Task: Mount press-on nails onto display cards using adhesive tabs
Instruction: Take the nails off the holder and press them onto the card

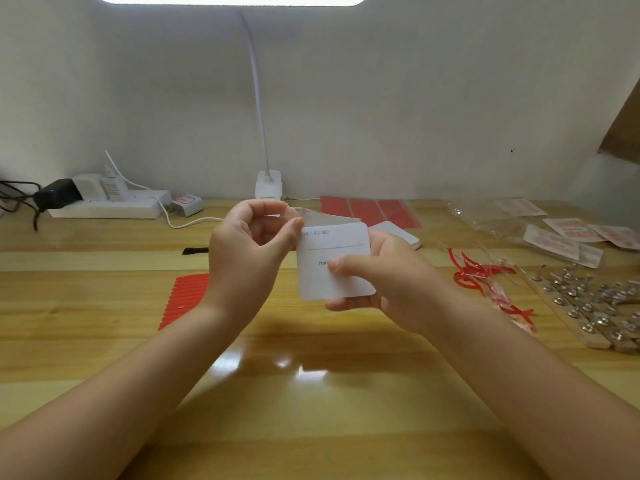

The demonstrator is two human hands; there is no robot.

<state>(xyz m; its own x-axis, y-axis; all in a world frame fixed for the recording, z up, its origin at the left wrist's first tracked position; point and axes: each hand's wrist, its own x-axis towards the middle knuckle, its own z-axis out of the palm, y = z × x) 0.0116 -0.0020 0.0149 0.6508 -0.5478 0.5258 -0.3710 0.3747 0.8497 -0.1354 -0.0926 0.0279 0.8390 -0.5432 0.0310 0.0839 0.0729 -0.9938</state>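
The white display card (334, 263) is held above the desk (311, 393). The right hand (388, 282) grips it, thumb on its printed face, fingers curled behind. The left hand (254, 244) pinches a thin clear film (304, 213) at the card's top-left corner. Right of the card, a clear plastic bag (502, 220) holds printed packets; nearer, wooden sticks carry silvery press-on nails (595, 303).

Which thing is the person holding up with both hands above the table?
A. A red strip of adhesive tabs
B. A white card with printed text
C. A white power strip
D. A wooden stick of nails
B: the right hand holds the white card with its thumb on the printed face, while the left hand pinches at the card's top left corner.
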